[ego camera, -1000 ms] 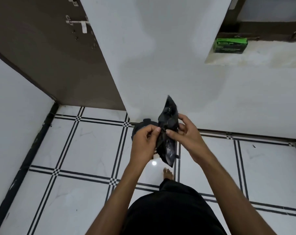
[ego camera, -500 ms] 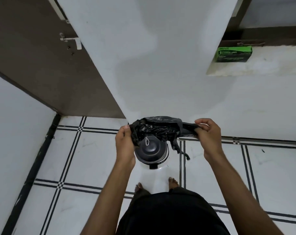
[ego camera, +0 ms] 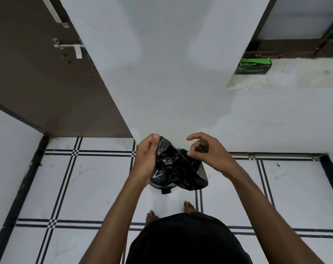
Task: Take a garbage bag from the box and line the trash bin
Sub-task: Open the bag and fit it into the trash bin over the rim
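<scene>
A crumpled black garbage bag (ego camera: 178, 167) hangs between my two hands above the floor. My left hand (ego camera: 147, 157) grips its left edge with thumb and fingers. My right hand (ego camera: 207, 151) pinches the bag's right edge with fingertips, its index finger raised. Below the bag stands the dark round trash bin (ego camera: 159, 181) with a foot pedal, mostly hidden by the bag. The green garbage bag box (ego camera: 254, 65) sits on a white ledge at the upper right.
A white wall (ego camera: 171, 82) rises just behind the bin. A brown door (ego camera: 47, 82) with a latch stands to the left. My bare feet (ego camera: 188, 206) rest on the white tiled floor just before the bin.
The bag was stretched wide between my hands half a second ago; now my hands have come closer together and the bag hangs bunched over the bin.
</scene>
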Action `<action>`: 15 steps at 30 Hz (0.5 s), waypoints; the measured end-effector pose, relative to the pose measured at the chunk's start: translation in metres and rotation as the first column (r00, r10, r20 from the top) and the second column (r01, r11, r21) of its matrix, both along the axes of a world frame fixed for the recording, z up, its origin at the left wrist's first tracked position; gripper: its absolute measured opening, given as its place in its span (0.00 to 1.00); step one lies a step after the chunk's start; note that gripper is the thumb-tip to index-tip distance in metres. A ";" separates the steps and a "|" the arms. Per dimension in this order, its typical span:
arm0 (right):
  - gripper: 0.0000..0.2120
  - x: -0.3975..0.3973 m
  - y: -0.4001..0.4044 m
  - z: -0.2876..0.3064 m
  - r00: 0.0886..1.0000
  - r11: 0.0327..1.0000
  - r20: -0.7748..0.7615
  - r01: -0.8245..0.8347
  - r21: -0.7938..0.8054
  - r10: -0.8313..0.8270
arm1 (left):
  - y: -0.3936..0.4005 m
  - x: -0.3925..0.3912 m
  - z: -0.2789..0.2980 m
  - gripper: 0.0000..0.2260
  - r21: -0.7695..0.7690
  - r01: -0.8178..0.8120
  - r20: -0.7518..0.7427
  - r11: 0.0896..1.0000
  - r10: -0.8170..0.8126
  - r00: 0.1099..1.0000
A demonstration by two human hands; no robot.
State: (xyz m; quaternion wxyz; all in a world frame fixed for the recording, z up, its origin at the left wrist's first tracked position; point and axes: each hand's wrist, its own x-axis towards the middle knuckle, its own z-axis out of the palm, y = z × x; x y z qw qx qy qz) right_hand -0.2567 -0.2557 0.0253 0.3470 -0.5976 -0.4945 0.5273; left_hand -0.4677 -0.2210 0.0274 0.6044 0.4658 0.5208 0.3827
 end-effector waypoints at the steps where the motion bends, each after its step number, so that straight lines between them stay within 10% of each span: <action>1: 0.14 -0.001 0.003 -0.002 0.998 0.999 0.055 -0.044 0.013 0.043 | 0.001 -0.002 0.000 0.20 -0.013 -0.010 0.016 1.000 0.010 1.000; 4: 0.09 0.001 0.009 -0.008 0.949 0.992 0.307 -0.105 0.075 0.077 | 0.009 -0.012 0.003 0.20 -0.040 -0.062 0.041 0.997 0.064 0.997; 9: 0.08 0.017 0.025 -0.006 0.829 0.930 0.446 0.218 0.295 -0.336 | 0.017 -0.043 0.004 0.21 0.063 0.190 -0.248 0.980 -0.169 0.954; 15: 0.11 0.011 0.038 0.006 0.848 0.885 0.388 0.181 0.429 -0.361 | 0.019 -0.052 -0.011 0.07 0.152 0.361 -0.862 0.920 -0.056 0.504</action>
